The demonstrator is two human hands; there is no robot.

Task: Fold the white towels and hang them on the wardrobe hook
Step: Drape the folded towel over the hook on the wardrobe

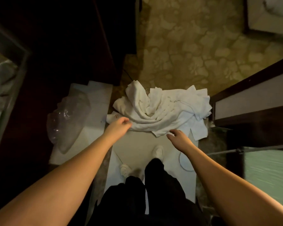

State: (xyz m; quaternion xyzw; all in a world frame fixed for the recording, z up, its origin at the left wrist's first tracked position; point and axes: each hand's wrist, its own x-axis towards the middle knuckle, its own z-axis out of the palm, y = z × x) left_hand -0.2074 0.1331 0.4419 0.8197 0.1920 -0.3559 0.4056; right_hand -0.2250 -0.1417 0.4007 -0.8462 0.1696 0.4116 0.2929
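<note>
The left hand (121, 123) reaches down to the near left edge of the towels (162, 110), its fingers curled at the cloth's hem; whether they pinch the fabric or only touch it cannot be told. The right hand (178, 136) hovers just at the near right corner of the heap, fingers loosely spread and relaxed, holding nothing, its fingertips close to a hanging flap of cloth but not clearly on it. The towels lie in a crumpled white pile on the floor, partly on the far end of a pale mat (137, 144) and partly on the patterned carpet (194, 46) beyond it. The heap's long axis runs left to right across the view, with twisted folds gathering toward its middle and square corners sticking out at the far right. A small reddish mark shows on the corner next to the left hand; it is too small to read as writing. The person stands on the mat in dark trousers (153, 193) and pale slippers (158, 151). Left of the mat a clear plastic bag (67, 121) rests on a white board (95, 103), against dark wooden furniture (64, 46). A dark-framed panel (252, 98) stands at the right.
</note>
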